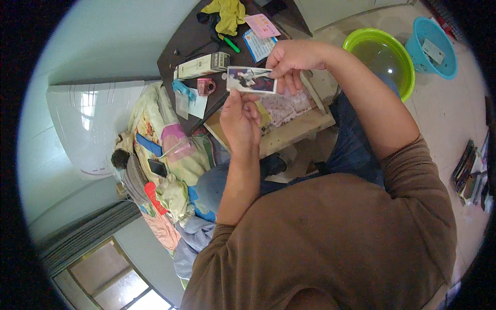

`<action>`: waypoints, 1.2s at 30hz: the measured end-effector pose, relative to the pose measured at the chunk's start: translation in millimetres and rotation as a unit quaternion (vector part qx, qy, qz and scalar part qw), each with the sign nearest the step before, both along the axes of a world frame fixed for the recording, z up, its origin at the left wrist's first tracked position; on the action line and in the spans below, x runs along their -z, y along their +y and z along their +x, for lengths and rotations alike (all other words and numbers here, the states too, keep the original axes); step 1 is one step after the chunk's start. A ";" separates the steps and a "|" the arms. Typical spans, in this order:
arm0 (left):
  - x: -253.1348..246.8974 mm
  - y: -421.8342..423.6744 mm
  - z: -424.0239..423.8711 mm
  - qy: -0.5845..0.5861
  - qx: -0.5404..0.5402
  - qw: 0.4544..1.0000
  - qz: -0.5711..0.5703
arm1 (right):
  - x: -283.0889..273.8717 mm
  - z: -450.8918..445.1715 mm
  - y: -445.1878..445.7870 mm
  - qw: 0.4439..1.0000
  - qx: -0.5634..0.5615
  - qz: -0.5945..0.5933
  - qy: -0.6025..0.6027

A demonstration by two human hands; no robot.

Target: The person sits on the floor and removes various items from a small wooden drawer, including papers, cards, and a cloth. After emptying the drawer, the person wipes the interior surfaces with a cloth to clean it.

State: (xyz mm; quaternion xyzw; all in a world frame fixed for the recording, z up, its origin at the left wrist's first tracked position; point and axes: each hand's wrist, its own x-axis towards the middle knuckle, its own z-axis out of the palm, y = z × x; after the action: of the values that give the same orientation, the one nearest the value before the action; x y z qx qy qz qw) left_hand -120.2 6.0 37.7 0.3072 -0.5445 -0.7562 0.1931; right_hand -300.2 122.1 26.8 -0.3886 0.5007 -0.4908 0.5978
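Observation:
Both hands hold a small white-bordered photograph (250,82) above an open drawer. My left hand (241,118) pinches its lower left edge between thumb and fingers. At the upper right end, my right hand (290,64) grips it with the thumb on the printed face. Beneath lies the wooden drawer (296,130), pulled out of a dark desk (184,42) and lined with patterned paper (288,108). A yellow paper or envelope (266,116) lies in it, partly hidden by my left hand. Behind my right hand is a blue-and-white printed card (257,45).
The desk also carries a white carton (203,65), a pink mug (205,86), a yellow cloth (228,15) and a pink card (262,26). A bed with rumpled bedding (151,102) and a phone (158,168) is at left. A green basin (407,73) and a blue bucket (420,42) stand right.

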 end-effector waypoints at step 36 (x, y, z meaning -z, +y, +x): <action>93.1 -34.9 75.0 -0.152 -0.012 0.981 0.122 | -10.5 -28.0 14.1 0.752 0.357 0.025 0.553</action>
State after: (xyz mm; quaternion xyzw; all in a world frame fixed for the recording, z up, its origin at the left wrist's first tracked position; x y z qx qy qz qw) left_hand -45.1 -29.0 -55.4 0.4463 -0.4674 -0.7591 0.0778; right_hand -328.2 136.2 37.3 -0.3702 0.8582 -0.3555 0.0068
